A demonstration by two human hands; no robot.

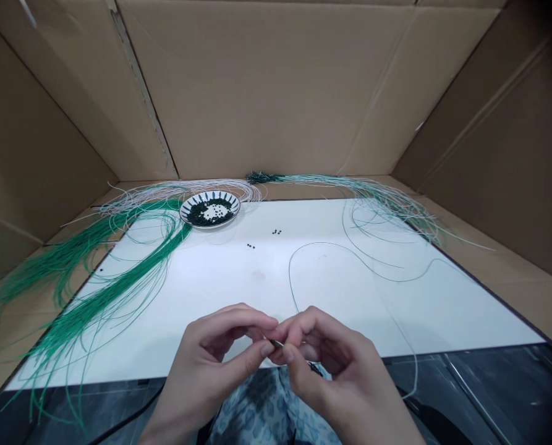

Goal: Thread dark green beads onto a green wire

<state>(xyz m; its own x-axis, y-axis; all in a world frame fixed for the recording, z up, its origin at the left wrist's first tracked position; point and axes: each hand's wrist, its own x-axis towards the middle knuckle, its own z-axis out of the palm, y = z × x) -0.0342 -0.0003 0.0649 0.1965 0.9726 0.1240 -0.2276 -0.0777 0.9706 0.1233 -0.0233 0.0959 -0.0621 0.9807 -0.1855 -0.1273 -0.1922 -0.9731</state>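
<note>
Pinching a small dark piece (276,343) between the fingertips of left hand (211,352) and right hand (345,355), by the near edge of a white board (238,278), with thin wire (290,285) curving away beyond. Farther out, passing loose beads (251,246), then a striped plate (235,207) of dark beads (196,214), then pale strands (201,183) before the cardboard wall (276,93).

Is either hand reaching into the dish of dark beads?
No, the left hand and right hand meet at their fingertips around a small dark piece, well apart from the dish.
</note>
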